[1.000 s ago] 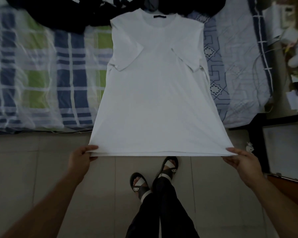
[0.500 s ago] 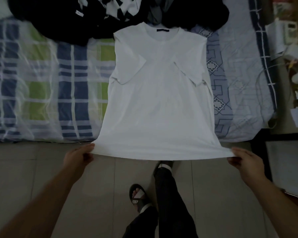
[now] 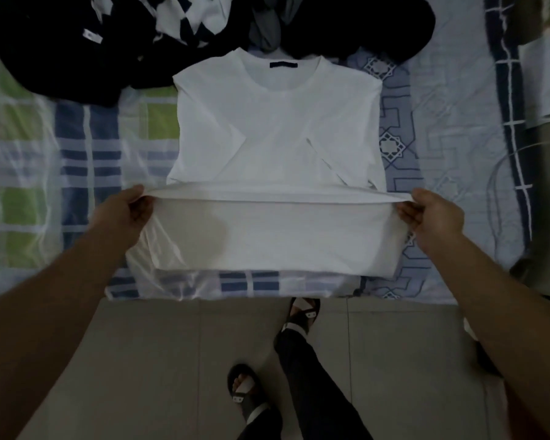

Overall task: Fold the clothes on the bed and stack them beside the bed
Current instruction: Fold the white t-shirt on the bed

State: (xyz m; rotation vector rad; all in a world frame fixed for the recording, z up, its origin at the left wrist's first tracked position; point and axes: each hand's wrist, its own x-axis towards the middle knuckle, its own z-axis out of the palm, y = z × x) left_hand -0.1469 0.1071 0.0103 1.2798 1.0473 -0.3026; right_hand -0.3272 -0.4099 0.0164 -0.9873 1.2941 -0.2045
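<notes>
Head view: the left hand (image 3: 121, 214) and right hand (image 3: 432, 217) each pinch a hem corner of the white cotton T-shirt (image 3: 277, 122), which lies on the checked bedsheet (image 3: 86, 160). To fold it well, I judge both corners should travel level toward the collar, hem kept taut. The shirt's body lies beyond the grips, its lower part hanging beneath them.

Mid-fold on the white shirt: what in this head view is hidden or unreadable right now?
- White cotton T-shirt: its lower front is covered by the raised hem the left hand and right hand pinch.
- Pile of dark clothes: cut off by the top edge; count unclear.
- Dark neck label: too small to read.
- Stack beside the patterned bed sheet: none in view.
</notes>
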